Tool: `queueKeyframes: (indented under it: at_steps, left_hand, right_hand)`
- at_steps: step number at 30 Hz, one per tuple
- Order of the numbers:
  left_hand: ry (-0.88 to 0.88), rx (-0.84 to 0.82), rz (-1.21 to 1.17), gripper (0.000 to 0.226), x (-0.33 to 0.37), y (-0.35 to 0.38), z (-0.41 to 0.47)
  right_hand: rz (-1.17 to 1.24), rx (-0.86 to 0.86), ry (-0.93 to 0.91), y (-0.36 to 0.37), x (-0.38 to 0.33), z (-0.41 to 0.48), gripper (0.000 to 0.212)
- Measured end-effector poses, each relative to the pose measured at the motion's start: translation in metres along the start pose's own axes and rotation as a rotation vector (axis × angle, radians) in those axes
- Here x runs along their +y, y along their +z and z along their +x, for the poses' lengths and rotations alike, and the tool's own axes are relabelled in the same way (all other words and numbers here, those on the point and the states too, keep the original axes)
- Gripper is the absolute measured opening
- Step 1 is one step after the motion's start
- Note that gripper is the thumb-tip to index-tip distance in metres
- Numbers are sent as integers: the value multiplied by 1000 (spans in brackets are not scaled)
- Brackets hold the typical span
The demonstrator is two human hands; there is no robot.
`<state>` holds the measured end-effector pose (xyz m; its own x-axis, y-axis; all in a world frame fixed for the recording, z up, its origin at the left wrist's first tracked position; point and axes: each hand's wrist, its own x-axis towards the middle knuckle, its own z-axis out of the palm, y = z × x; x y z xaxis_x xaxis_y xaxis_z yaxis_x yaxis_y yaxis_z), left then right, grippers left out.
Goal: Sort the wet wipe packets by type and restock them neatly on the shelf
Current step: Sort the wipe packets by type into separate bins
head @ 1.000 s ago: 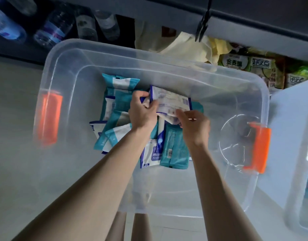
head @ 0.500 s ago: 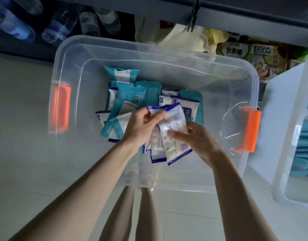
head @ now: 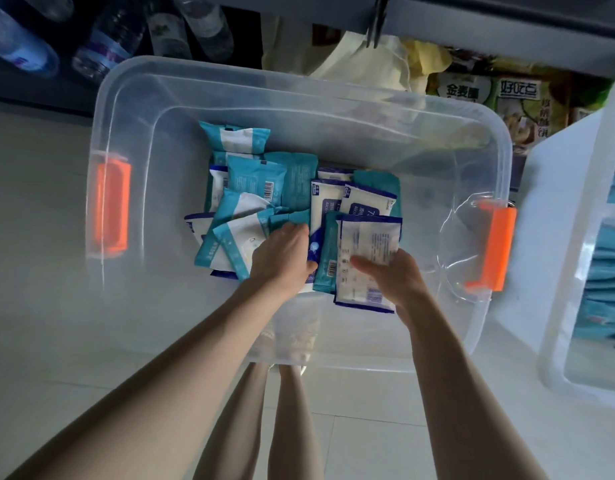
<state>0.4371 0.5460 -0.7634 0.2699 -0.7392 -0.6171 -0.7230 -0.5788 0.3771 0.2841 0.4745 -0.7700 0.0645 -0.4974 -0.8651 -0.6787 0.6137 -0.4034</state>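
Observation:
A clear plastic bin point(head: 299, 88) with orange handles sits on the floor below me. Several wet wipe packets lie in it: teal and white ones point(head: 254, 181) to the left, white ones with dark blue edges point(head: 365, 206) to the right. My right hand point(head: 396, 278) holds a white, blue-edged packet point(head: 368, 244) by its lower right, thumb across its face. My left hand point(head: 282, 258) reaches down into the pile, fingers curled over a teal packet point(head: 288, 218); whether it grips the packet is hidden.
A second clear bin point(head: 576, 341) at the right holds stacked teal packets. The bottom shelf behind the bin carries water bottles point(head: 105, 46) on the left, a pale bag point(head: 368, 64) in the middle and snack packs point(head: 489, 91) on the right. My legs show below.
Both hands held a blue-edged packet over the pile. Now the right hand alone keeps it, lower and to the right, while the left hand has let go and dropped onto the teal packets.

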Motion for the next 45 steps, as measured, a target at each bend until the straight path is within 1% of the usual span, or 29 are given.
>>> queueKeyframes:
  at_steps: [3, 5, 7, 8, 10, 11, 13, 15, 17, 18, 19, 22, 24, 26, 27, 28, 30, 32, 35, 37, 39, 40, 42, 43, 45]
  left_hand:
    - [38, -46, 188, 31, 3, 0, 5]
    - [36, -46, 200, 28, 2, 1, 7]
    - [6, 10, 80, 25, -1, 5, 9]
    - [-8, 48, -24, 23, -2, 8, 10]
    - [-32, 111, -316, 22, 0, 14, 12]
    - [-67, 124, -467, 24, 4, 16, 13]
    - [-178, 97, -676, 29, 14, 14, 17]
    - [-263, 48, -744, 24, 19, 12, 24]
    - [-267, -2, -771, 17, 19, 6, 27]
    - [-239, -23, -760, 14, 16, 1, 27]
    - [-196, -42, -701, 12, 12, -3, 25]
    - [-33, -123, -307, 25, -5, -12, 12]
    - [82, -202, -79, 23, -11, -13, 4]
    - [143, -268, 87, 25, -10, -13, 1]
    - [148, -290, 131, 29, -8, -13, 2]
    - [151, -304, 153, 31, -6, -15, 5]
    - [155, -327, 153, 28, 0, -20, 10]
    - [114, -379, 88, 20, 4, -21, 14]
    - [40, -434, -9, 24, 7, -20, 16]
    - [12, -384, -51, 27, 6, -21, 15]
    - [-13, -248, -100, 30, -1, -26, 7]
    - [-21, -175, -153, 27, -5, -29, 1]
    - [-56, -59, -387, 15, -14, -36, -13]
    - [-96, -18, -519, 12, -17, -42, -20]
    - [-179, 50, -748, 16, -21, -51, -34]
  right_hand:
    - [51, 24, 0, 2, -1, 2, 44]
    - [64, 47, -15, 2, -2, 1, 48]
    - [43, 54, -43, 1, -1, 0, 43]
    - [42, 66, -49, 1, 0, -1, 41]
    - [77, 84, -47, 0, -2, -4, 40]
    - [101, 89, -45, -1, -3, -6, 40]
    - [153, 96, -39, -3, -5, -8, 38]
    - [223, 98, -37, -5, -7, -10, 36]
    - [253, 109, -37, -7, -8, -12, 34]
    - [263, 118, -36, -7, -8, -13, 33]
    - [277, 126, -32, -7, -8, -14, 31]
    - [295, 110, -24, -7, -9, -15, 27]
    - [241, 86, -33, -7, -11, -17, 29]
    - [202, 75, -36, -7, -11, -18, 31]
    - [203, 73, -32, -7, -11, -20, 31]
    - [210, 72, -30, -7, -10, -21, 30]
    - [223, 77, -30, -7, -8, -22, 28]
    - [224, 90, -22, -7, -7, -22, 28]
    - [177, 139, -21, -6, -5, -21, 33]
    - [159, 185, -36, -5, -3, -21, 36]
    - [165, 209, -57, -5, -4, -24, 35]
    - [162, 216, -66, -5, -6, -26, 34]
    - [134, 225, -87, -4, -9, -31, 32]
    - [113, 233, -103, -2, -11, -35, 31]
    - [100, 246, -130, -1, -15, -44, 28]
